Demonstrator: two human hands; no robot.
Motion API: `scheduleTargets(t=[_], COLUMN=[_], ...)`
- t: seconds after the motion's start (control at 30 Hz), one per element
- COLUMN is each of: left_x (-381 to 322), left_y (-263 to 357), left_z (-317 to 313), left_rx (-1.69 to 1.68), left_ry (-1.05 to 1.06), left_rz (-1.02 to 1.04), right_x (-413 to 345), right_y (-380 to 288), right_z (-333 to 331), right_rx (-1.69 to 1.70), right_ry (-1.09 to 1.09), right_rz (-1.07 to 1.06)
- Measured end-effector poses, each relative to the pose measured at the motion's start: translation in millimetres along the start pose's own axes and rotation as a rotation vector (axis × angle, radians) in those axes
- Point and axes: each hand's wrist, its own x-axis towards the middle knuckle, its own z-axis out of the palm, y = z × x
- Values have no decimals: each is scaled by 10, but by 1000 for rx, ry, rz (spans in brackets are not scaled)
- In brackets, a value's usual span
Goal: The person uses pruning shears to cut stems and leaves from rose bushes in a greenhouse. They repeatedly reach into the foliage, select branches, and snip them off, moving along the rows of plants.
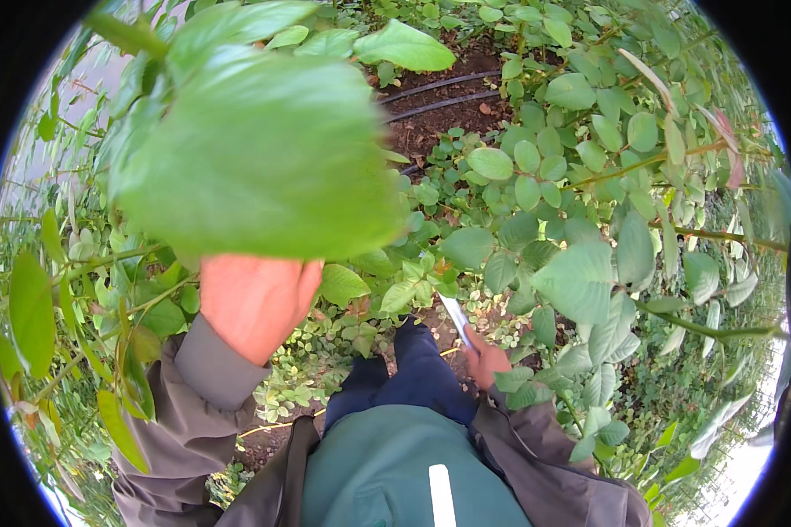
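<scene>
A big blurred rose leaf (257, 158) hangs close to the camera and covers most fingers of my left hand (254, 303). Only the back of that hand and the base of the thumb show, so what the fingers do or hold is hidden. Lower down at the right, my right hand (486, 361) grips a narrow silvery tool (455, 317), whose far end slants up to the left into foliage; its exact kind is unclear. A young shoot (405, 290) with small leaves stands just left of the tool's far end.
Leafy rose stems (718, 237) reach in from the right, and others (105, 260) from the left. Two dark hoses (445, 109) cross brown soil ahead. A yellow cord (283, 427) runs along the ground beside my legs (422, 369).
</scene>
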Motion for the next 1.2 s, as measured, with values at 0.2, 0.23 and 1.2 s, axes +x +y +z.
scheduleTargets(t=[0.2,0.23,1.2], left_x=[24,35,73], left_y=[44,51,194], left_z=[41,54,117], left_rx=[102,106,175], left_ry=[70,68,158], left_rz=[73,74,138], right_x=[484,528,2531], right_y=[-90,-149,-724], right_z=[-106,-78,-277], right_rx=[124,84,7], right_ry=[157,129,324], right_rz=[117,49,-380])
